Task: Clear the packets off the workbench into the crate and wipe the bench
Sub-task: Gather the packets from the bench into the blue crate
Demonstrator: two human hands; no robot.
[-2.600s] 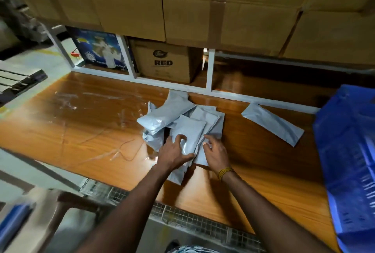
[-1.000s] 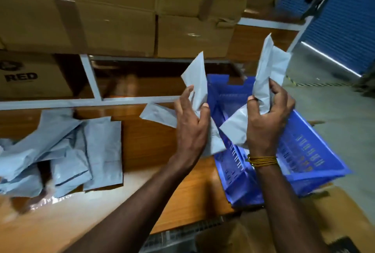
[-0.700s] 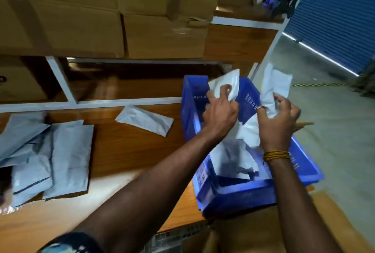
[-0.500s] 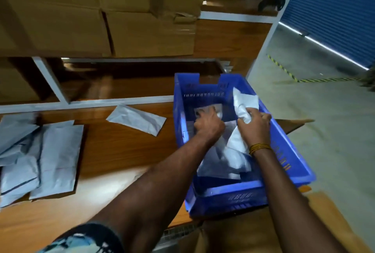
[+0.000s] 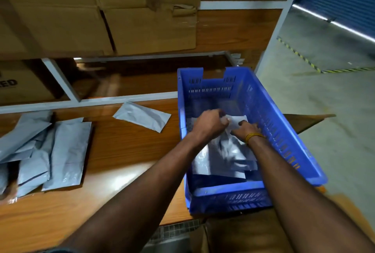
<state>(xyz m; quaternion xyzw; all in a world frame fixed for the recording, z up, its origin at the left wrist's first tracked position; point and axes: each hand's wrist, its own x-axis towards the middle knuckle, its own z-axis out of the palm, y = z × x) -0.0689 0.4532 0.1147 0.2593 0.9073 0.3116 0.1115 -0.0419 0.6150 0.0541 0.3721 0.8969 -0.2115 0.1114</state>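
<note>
Down inside crate (image 5: pixel 269 110), 3 o'clock: left hand (image 5: pixel 209 123) and right hand (image 5: pixel 246 128) both curled on white packet (image 5: pixel 236 119). Several packets already binned. Left: pile (image 5: pixel 50 151) at 9 o'clock, lone packet (image 5: pixel 142 117) on workbench (image 5: pixel 121 151); wipe not begun.

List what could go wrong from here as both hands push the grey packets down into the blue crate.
1. The blue slotted plastic crate seems to overhang the wooden workbench at its right end; pressing could tip it.
2. The left hand and right hand are bunching the grey plastic packets, which may crumple.
3. The lone grey packet beside the crate could be missed.
</note>
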